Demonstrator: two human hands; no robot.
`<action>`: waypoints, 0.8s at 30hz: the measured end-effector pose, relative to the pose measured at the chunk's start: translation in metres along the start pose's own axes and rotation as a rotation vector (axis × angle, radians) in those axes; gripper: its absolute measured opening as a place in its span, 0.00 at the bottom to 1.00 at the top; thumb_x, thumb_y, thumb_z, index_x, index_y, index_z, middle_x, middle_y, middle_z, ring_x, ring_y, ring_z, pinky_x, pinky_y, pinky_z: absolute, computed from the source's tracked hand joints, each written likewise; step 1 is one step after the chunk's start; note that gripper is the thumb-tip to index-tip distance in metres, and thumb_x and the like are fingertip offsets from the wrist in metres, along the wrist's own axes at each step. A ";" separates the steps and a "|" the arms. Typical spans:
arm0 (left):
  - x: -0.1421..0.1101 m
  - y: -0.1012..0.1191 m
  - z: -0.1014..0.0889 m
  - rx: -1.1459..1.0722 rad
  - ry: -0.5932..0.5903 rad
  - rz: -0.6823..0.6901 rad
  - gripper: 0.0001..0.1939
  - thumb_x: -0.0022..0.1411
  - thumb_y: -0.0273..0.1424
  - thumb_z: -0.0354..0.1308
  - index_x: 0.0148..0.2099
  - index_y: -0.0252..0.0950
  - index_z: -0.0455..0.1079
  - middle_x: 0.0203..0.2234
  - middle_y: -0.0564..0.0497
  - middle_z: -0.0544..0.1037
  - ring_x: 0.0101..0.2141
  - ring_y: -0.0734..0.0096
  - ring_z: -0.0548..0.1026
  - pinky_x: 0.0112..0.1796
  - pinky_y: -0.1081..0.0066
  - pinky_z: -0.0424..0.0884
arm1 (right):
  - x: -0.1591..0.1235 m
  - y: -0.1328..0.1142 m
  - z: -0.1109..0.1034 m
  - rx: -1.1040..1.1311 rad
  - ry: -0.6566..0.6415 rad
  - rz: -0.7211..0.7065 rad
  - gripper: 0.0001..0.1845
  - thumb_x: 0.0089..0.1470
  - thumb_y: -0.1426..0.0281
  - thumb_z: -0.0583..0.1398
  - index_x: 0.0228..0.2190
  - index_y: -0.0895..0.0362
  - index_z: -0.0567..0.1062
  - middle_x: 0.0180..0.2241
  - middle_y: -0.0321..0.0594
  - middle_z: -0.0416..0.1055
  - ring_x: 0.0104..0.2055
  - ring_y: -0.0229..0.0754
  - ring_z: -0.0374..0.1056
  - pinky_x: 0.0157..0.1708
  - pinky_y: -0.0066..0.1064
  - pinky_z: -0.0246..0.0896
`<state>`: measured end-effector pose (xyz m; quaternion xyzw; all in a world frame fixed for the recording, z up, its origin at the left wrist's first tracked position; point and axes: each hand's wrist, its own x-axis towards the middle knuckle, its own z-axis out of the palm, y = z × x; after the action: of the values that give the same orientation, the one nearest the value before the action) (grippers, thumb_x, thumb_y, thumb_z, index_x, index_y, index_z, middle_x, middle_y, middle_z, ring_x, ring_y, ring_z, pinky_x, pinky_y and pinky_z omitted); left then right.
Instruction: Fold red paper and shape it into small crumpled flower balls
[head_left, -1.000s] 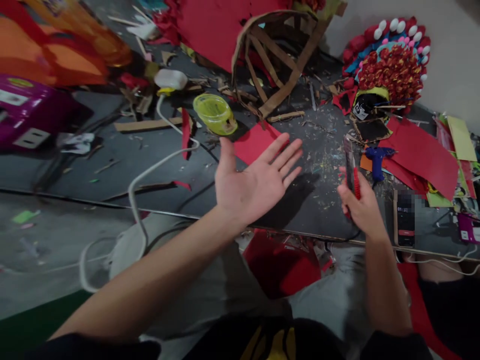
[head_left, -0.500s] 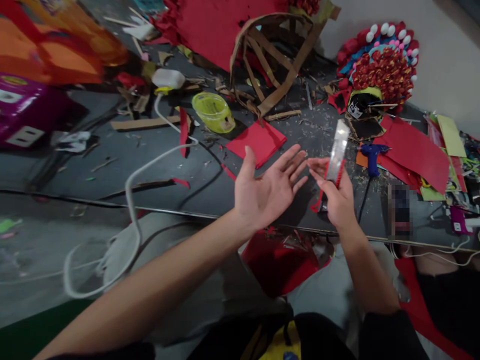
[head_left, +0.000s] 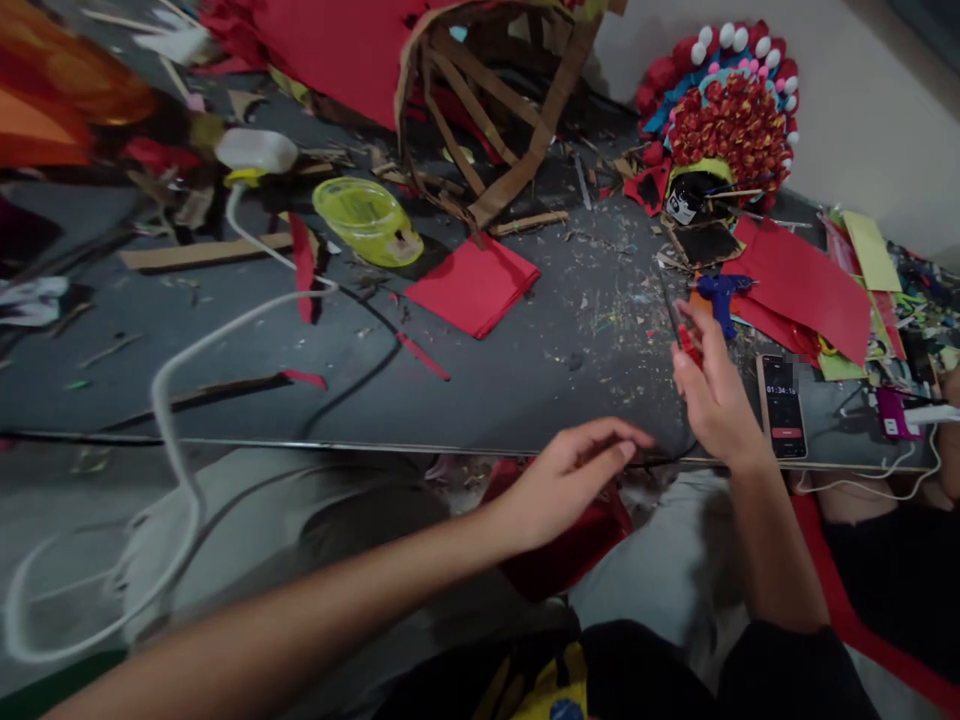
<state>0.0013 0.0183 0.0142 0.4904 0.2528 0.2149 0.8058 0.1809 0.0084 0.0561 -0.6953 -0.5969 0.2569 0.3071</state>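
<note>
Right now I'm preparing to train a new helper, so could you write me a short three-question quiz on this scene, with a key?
1. What does the right hand hold?
a) the phone
b) the red utility knife
c) the white cable
2. True or false: the blue glue gun lies farther right than the yellow-green container.
3. Fill in: the paper stack beside the container is coloured ____.

Key: 1. b; 2. True; 3. red

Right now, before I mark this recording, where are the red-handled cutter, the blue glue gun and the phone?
Red-handled cutter point(head_left: 690, 346): head view, on its red handle.
Blue glue gun point(head_left: 723, 291): head view, on its body.
Phone point(head_left: 784, 408): head view, on its screen.
</note>
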 end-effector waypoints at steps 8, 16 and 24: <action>-0.016 -0.021 0.015 0.457 -0.268 0.160 0.14 0.65 0.29 0.45 0.37 0.31 0.72 0.29 0.48 0.77 0.30 0.70 0.74 0.33 0.73 0.70 | -0.034 0.017 0.030 -0.323 -0.221 -0.090 0.27 0.59 0.71 0.49 0.59 0.57 0.55 0.49 0.48 0.66 0.50 0.45 0.65 0.50 0.41 0.63; -0.018 -0.027 0.011 0.830 -0.314 0.437 0.09 0.62 0.25 0.48 0.36 0.33 0.70 0.27 0.50 0.76 0.28 0.69 0.74 0.31 0.71 0.71 | -0.039 0.015 0.032 -0.656 -0.166 -0.117 0.22 0.62 0.67 0.48 0.56 0.50 0.65 0.38 0.43 0.70 0.38 0.42 0.68 0.37 0.32 0.67; -0.012 -0.012 -0.001 1.030 -0.027 0.598 0.14 0.67 0.27 0.43 0.38 0.32 0.71 0.34 0.46 0.78 0.37 0.63 0.74 0.37 0.64 0.72 | -0.041 0.019 0.043 -0.756 -0.156 -0.106 0.24 0.59 0.69 0.50 0.56 0.45 0.65 0.39 0.43 0.69 0.35 0.40 0.67 0.28 0.29 0.66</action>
<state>-0.0070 0.0067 0.0051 0.8707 0.1653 0.2761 0.3720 0.1557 -0.0290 0.0127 -0.7060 -0.7061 0.0546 -0.0043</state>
